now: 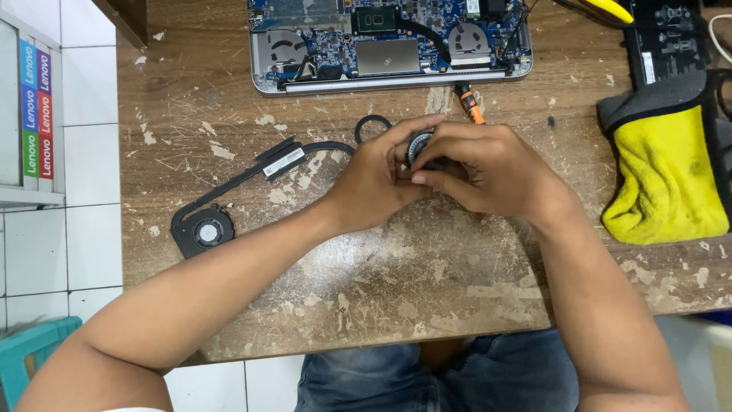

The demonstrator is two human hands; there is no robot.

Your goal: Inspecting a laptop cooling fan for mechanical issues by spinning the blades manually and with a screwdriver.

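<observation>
Small round fan (pixel 418 146) sits pinched between both hands — left hand (pixel 374 183), right hand (pixel 488 168).

Repair workshop: opened laptop (pixel 389 46), scarred workbench (pixel 427 282)

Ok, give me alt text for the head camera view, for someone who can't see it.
Seen from above, a left hand and right hand together grip a small round fan over a worn wooden table. An opened laptop with its circuit board exposed lies beyond them, a black heatpipe-and-fan assembly on the left, a yellow cloth on the right.
</observation>
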